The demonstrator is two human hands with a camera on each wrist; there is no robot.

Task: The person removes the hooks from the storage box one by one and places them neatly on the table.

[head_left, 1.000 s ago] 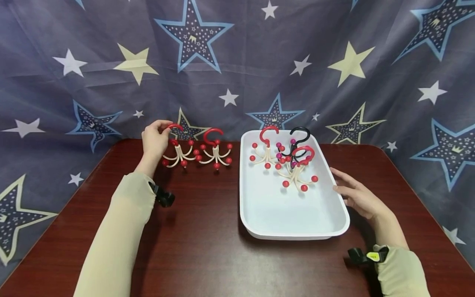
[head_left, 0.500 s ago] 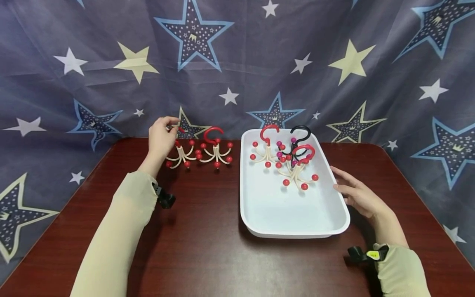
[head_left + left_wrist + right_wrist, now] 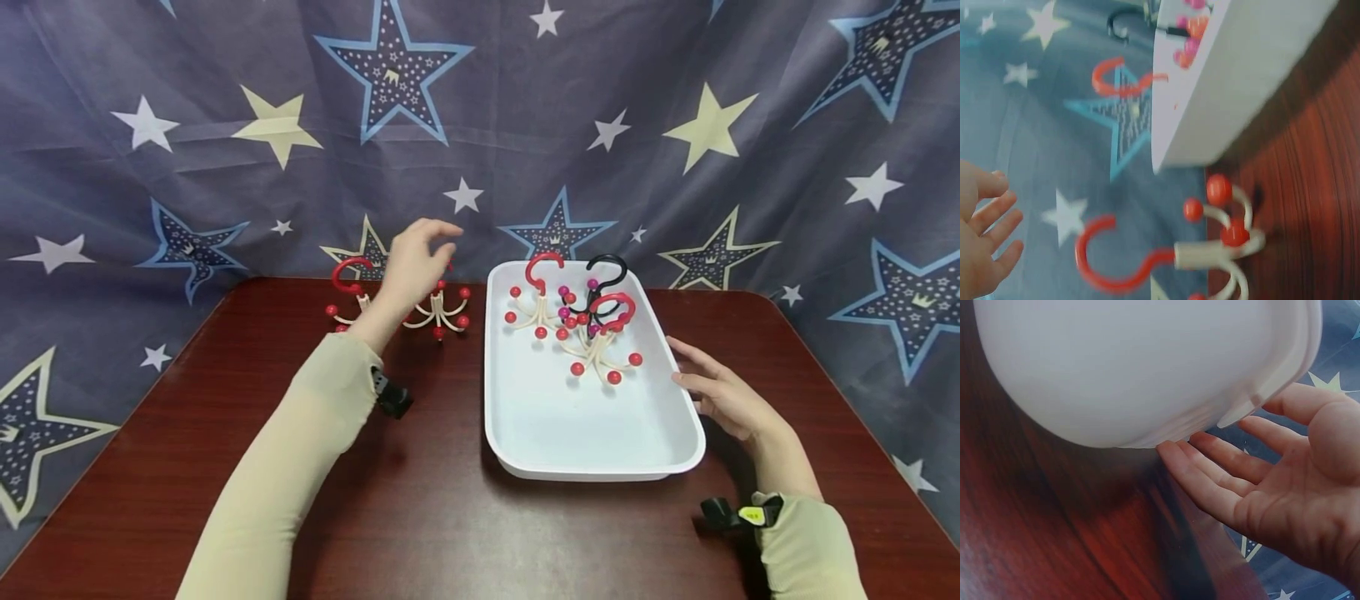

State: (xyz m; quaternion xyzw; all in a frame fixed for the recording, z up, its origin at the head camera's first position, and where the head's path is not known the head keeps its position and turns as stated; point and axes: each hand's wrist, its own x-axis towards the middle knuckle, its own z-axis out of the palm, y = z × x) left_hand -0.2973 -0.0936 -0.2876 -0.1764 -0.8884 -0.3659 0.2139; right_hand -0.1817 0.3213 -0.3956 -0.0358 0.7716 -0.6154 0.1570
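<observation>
My left hand (image 3: 414,265) hovers in front of the right one of two cream claw hangers (image 3: 437,312) with red hooks and red ball tips. In the left wrist view its fingers are loosely bent, apart from the red hook (image 3: 1085,262), and hold nothing. The other claw hanger (image 3: 347,279) stands behind my left wrist, partly hidden. My right hand (image 3: 723,396) touches the right side of a white tray (image 3: 585,442) with extended fingers. At the tray's far end are two red-hooked hangers (image 3: 542,308) and a black hanger (image 3: 609,260) with pink balls.
A dark red-brown wooden table (image 3: 420,517) bears everything. A star-printed curtain (image 3: 495,133) hangs directly behind its back edge. The tray's raised wall (image 3: 1085,434) stands beside the right hand.
My left hand has let go of the left claw hanger's red hook and moved right to the second hanger. That left hanger stays on the table. The right hand and tray have not moved.
</observation>
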